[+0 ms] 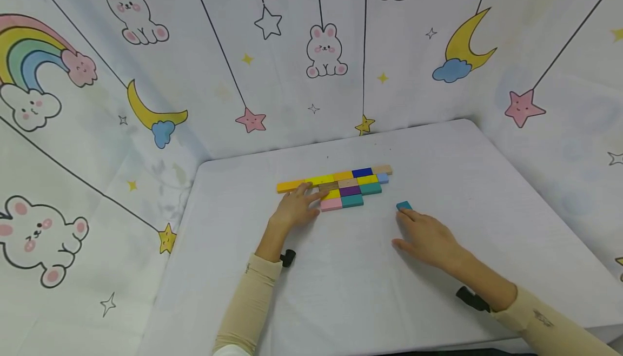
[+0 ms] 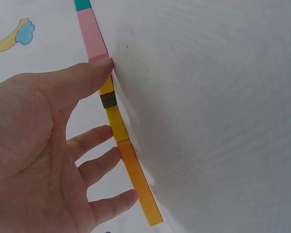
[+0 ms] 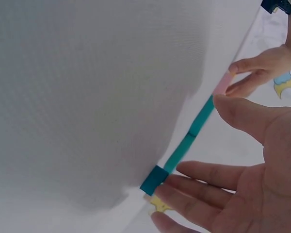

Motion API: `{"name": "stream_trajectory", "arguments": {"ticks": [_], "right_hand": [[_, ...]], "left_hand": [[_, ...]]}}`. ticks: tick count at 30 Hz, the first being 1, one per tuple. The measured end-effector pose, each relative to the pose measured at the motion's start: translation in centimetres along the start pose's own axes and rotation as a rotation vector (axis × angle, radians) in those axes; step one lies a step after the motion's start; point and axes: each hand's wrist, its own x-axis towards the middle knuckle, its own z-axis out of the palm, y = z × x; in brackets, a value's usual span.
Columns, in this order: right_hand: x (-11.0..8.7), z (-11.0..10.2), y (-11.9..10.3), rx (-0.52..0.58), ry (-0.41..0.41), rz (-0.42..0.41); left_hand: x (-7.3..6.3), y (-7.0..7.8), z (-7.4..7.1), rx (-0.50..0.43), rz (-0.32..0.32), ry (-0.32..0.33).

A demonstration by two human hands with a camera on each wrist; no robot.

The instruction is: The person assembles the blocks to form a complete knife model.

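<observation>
Several flat coloured blocks lie side by side in stepped rows on the white table, among them an orange block (image 1: 291, 186), a dark blue block (image 1: 362, 172), a purple block (image 1: 349, 190) and a pink block (image 1: 332, 204). My left hand (image 1: 293, 208) rests at the left side of these rows, fingers spread and touching the blocks, its thumb near the pink one. A separate teal block (image 1: 403, 205) sits to the right of the rows. My right hand (image 1: 430, 239) touches that block with extended fingertips, its thumb held away from it. The right wrist view shows the same teal block (image 3: 154, 180) at the fingertips.
A white cloth covers the table (image 1: 350, 285). Behind and beside it stand cloth walls (image 1: 287, 85) printed with rabbits, stars, moons and clouds. A small black wrist camera (image 1: 288, 258) is worn on the left wrist, another black camera (image 1: 472, 298) on the right.
</observation>
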Motion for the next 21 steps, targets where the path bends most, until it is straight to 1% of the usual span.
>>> {"name": "stream_trajectory", "arguments": {"ticks": [8,14,21], "right_hand": [[0.8,0.4,-0.9,-0.026,-0.010,-0.012],[1.4,0.6,-1.5,-0.040,-0.014,-0.023],[2.2,0.7,-2.3,-0.041,-0.039,-0.035]], "left_hand": [[-0.1,0.0,0.0,0.006,-0.003,-0.002],[-0.2,0.1,-0.2,-0.009,0.001,-0.002],[0.0,0.0,0.0,-0.008,0.001,0.003]]}}
